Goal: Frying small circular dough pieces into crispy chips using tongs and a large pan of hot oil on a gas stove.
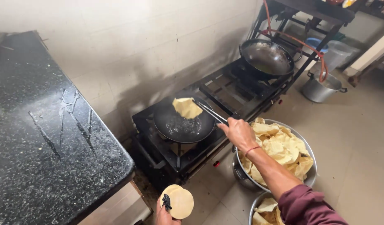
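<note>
My right hand [239, 132] grips metal tongs [212, 113] that hold a fried, curled papad [187, 108] just above a black frying pan [167, 125] of bubbling oil. The pan sits on a low black gas stove [225, 89]. At the bottom edge, my left hand [165, 214] holds a small stack of flat, round, pale raw papads [179, 202] together with a small dark object. A red thread circles my right wrist, and the sleeve is maroon.
A large steel bowl [310, 175] of fried papads stands on the floor to the right, another [258, 204] below it. A second dark wok [267, 58] sits on the far burner. A steel pot [323, 88], an orange gas hose [312, 50] and a black stone counter [42, 137] surround the stove.
</note>
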